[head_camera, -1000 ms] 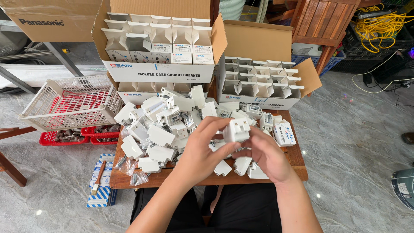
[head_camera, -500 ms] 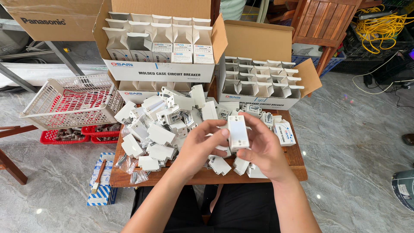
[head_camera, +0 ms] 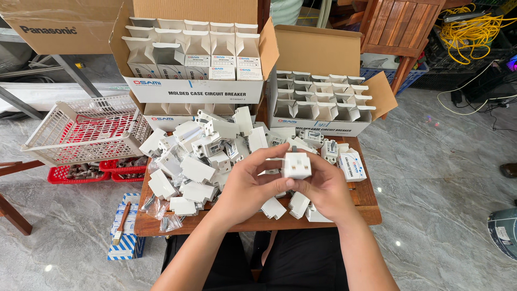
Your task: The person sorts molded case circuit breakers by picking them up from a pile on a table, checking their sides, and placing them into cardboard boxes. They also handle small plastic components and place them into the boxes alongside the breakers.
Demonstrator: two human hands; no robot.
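A small white plastic breaker part [head_camera: 297, 165] is held up over the wooden table [head_camera: 366, 199] between both hands. My left hand [head_camera: 250, 186] grips its left side with thumb and fingertips. My right hand [head_camera: 323, 188] grips its right side and underside. A heap of similar white plastic parts [head_camera: 199, 156] covers the table's left and middle, just beyond my hands. A few more white parts [head_camera: 299, 205] lie under my hands near the front edge.
Two open cardboard cartons of small white boxes stand at the back: a large one [head_camera: 194, 54] and a smaller one [head_camera: 323, 102]. A white plastic basket [head_camera: 89, 129] sits left over red trays [head_camera: 81, 172]. Small screw bags [head_camera: 159, 213] lie at the table's front left.
The white part has been turned in my hands, from showing its long face half a second ago to a squarer face now. Both hands stay over the table's front.
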